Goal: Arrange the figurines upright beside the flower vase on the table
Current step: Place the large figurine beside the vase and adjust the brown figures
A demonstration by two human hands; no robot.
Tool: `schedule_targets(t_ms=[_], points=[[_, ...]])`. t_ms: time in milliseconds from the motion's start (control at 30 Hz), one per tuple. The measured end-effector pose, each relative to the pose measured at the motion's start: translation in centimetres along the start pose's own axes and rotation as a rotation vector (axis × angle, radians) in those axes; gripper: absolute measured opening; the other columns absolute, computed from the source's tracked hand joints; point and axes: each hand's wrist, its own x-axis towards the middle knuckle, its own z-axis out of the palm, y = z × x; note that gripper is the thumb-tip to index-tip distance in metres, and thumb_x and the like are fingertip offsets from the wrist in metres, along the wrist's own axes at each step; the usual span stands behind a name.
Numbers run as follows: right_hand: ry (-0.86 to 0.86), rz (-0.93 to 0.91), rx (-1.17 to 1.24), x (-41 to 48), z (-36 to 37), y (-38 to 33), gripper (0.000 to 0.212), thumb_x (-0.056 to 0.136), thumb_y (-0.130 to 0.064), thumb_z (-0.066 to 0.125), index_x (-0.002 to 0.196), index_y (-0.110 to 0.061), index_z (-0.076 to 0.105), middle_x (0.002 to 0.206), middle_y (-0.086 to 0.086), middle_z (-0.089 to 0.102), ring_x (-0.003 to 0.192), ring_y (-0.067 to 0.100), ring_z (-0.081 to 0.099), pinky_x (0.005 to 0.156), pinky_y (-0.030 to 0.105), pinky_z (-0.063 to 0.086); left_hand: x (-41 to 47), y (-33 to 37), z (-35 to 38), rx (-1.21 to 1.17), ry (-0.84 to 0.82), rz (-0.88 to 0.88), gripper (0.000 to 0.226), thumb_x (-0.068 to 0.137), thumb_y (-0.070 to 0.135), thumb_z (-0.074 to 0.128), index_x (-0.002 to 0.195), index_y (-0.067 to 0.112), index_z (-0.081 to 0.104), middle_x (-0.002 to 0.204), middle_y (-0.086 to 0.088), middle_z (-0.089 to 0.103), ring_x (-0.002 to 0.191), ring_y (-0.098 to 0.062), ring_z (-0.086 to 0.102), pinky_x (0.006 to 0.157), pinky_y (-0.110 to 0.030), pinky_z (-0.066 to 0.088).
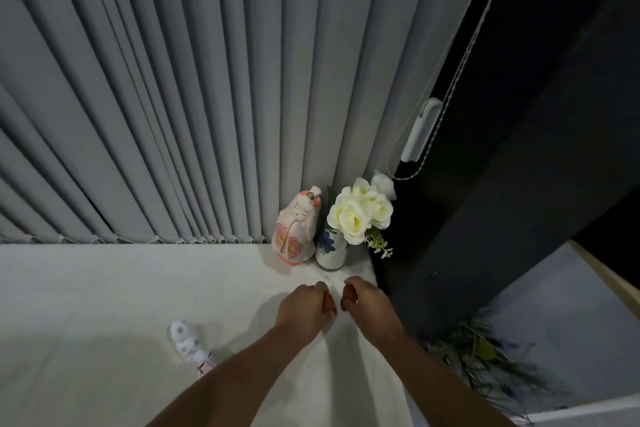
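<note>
A pink and white figurine [294,229] stands upright at the table's back edge, touching the left side of the flower vase [330,253], which holds white roses [360,211]. A second white figurine [188,345] lies on its side on the white table [104,305], to the left of my left forearm. My left hand [304,308] and my right hand [367,302] hover side by side just in front of the vase, fingers curled inward, with nothing visible in either.
Grey vertical blinds [173,114] hang behind the table. A dark wall [519,149] with a blind cord and white holder [420,130] bounds the right. A leafy plant [485,357] sits below the table's right edge.
</note>
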Motion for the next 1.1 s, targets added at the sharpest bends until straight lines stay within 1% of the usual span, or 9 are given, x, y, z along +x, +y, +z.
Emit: schedule_targets(t_ms=[67, 133, 200, 267, 367, 467, 667, 1000, 1100], points=[[-0.002, -0.024, -0.024, 0.8, 0.3, 0.4, 0.006, 0.086, -0.006, 0.052, 0.090, -0.009, 0.057, 0.085, 0.005, 0.068, 0.081, 0.021, 0.062, 0.076, 0.038, 0.051, 0.7, 0.2, 0.4, 0.009, 0.000, -0.001, 0.018, 0.078, 0.028, 0.060, 0.093, 0.017, 0.058, 0.095, -0.005, 0.069, 0.092, -0.025, 0.063, 0.073, -0.037, 0.053], [-0.013, -0.033, -0.038, 1.5, 0.5, 0.8, 0.005, 0.088, -0.008, 0.051, 0.085, -0.012, 0.053, 0.081, 0.001, 0.064, 0.077, 0.020, 0.061, 0.072, 0.036, 0.048, 1.3, 0.4, 0.8, 0.027, 0.000, 0.000, 0.020, 0.079, 0.029, 0.057, 0.095, 0.017, 0.057, 0.096, -0.007, 0.069, 0.093, -0.027, 0.062, 0.074, -0.039, 0.053], [-0.033, -0.041, -0.043, 2.0, 0.5, 1.0, 0.011, 0.089, -0.008, 0.051, 0.082, -0.016, 0.046, 0.078, -0.002, 0.057, 0.073, 0.017, 0.054, 0.066, 0.030, 0.041, 1.8, 0.6, 1.0, 0.057, 0.013, -0.001, 0.025, 0.082, 0.030, 0.055, 0.101, 0.015, 0.054, 0.099, -0.011, 0.067, 0.094, -0.031, 0.062, 0.073, -0.039, 0.050], [-0.063, -0.043, -0.036, 2.4, 0.4, 1.4, 0.016, 0.089, -0.008, 0.051, 0.083, -0.018, 0.041, 0.080, 0.001, 0.058, 0.072, 0.014, 0.050, 0.064, 0.027, 0.035, 2.3, 0.9, 1.3, 0.074, 0.014, -0.001, 0.030, 0.084, 0.029, 0.054, 0.108, 0.013, 0.050, 0.102, -0.014, 0.065, 0.096, -0.033, 0.060, 0.072, -0.038, 0.048], [-0.105, -0.027, -0.019, 2.6, 0.3, 2.3, 0.011, 0.088, -0.007, 0.054, 0.086, -0.015, 0.046, 0.088, 0.004, 0.068, 0.076, 0.017, 0.057, 0.067, 0.031, 0.043, 2.4, 1.1, 1.5, 0.065, 0.008, 0.002, 0.032, 0.084, 0.028, 0.055, 0.111, 0.011, 0.047, 0.104, -0.015, 0.064, 0.098, -0.033, 0.059, 0.071, -0.036, 0.045], [-0.117, -0.021, 0.037, 2.5, 0.3, 3.2, 0.009, 0.084, -0.008, 0.056, 0.089, -0.014, 0.051, 0.086, 0.002, 0.070, 0.080, 0.020, 0.064, 0.074, 0.039, 0.051, 2.3, 1.1, 1.9, 0.018, -0.018, 0.000, 0.034, 0.082, 0.024, 0.058, 0.112, 0.012, 0.046, 0.104, -0.014, 0.064, 0.099, -0.031, 0.058, 0.068, -0.033, 0.039], [-0.100, -0.037, 0.111, 2.2, -0.1, 3.7, 0.013, 0.079, -0.004, 0.051, 0.081, -0.016, 0.053, 0.078, 0.005, 0.068, 0.074, 0.019, 0.062, 0.070, 0.040, 0.051, 2.3, 1.1, 2.5, -0.052, -0.047, 0.038, 0.024, 0.078, 0.013, 0.052, 0.102, 0.015, 0.047, 0.095, -0.006, 0.068, 0.091, -0.027, 0.059, 0.071, -0.040, 0.048], [-0.115, -0.066, 0.111, 2.0, -0.6, 3.3, 0.012, 0.079, -0.004, 0.050, 0.086, -0.013, 0.053, 0.080, 0.007, 0.068, 0.077, 0.023, 0.063, 0.071, 0.041, 0.050, 2.2, 1.5, 2.0, -0.070, -0.030, 0.089, 0.025, 0.081, 0.012, 0.055, 0.104, 0.010, 0.048, 0.097, -0.009, 0.068, 0.092, -0.029, 0.060, 0.064, -0.030, 0.035], [-0.127, -0.061, 0.099, 1.9, -0.7, 3.3, 0.013, 0.078, -0.005, 0.050, 0.086, -0.015, 0.052, 0.081, 0.006, 0.069, 0.077, 0.022, 0.064, 0.071, 0.040, 0.051, 2.1, 1.5, 1.9, -0.074, -0.035, 0.083, 0.026, 0.081, 0.013, 0.057, 0.105, 0.010, 0.048, 0.098, -0.009, 0.068, 0.093, -0.029, 0.060, 0.065, -0.029, 0.035]])
